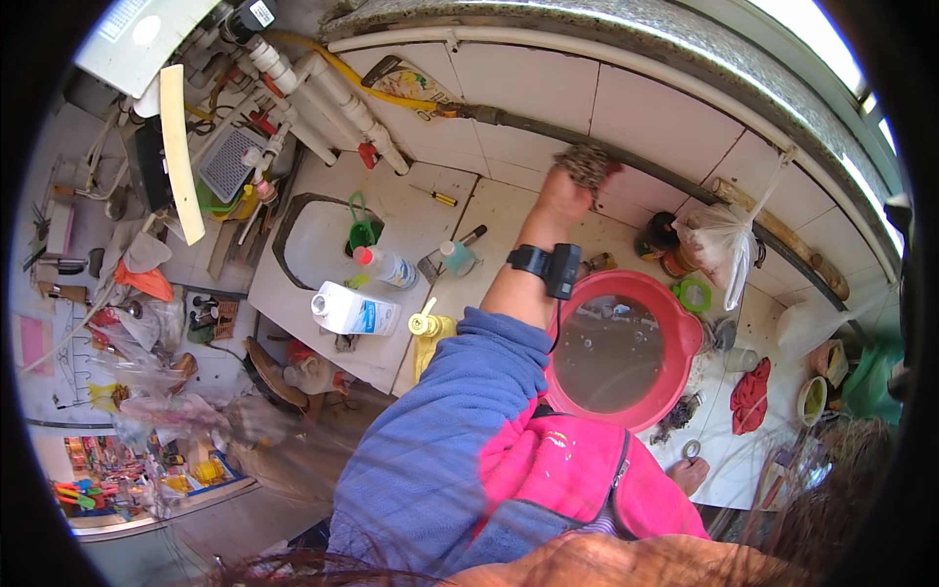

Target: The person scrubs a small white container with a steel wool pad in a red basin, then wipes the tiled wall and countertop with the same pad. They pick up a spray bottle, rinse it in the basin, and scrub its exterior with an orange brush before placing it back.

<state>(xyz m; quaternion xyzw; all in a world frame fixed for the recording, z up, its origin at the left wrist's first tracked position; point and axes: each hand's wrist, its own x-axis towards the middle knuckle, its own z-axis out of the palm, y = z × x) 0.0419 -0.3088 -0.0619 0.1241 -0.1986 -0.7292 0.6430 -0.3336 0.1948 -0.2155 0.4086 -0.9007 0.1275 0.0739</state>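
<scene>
My left hand [567,199], at the end of a blue sleeve with a black strap on the wrist, reaches out to the tiled wall [548,83]. It is closed round a bunched grey-brown rag [584,164], which is pressed to the tiles just below a dark pipe [665,172]. Below that forearm stands a pink basin [683,367] of murky grey water. Partly hidden by my pink vest, my right hand [690,474] rests on the white counter with its fingers curled. A small ring [692,449], perhaps a tape roll, lies beside its fingers.
Left of my arm stand a white jug [354,310], a red-capped bottle [386,265] and a yellow spray bottle [430,333], near a sink [311,240]. White pipes [342,108] run down the wall. A plastic bag [719,245] hangs at right; a red cloth [750,396] lies below.
</scene>
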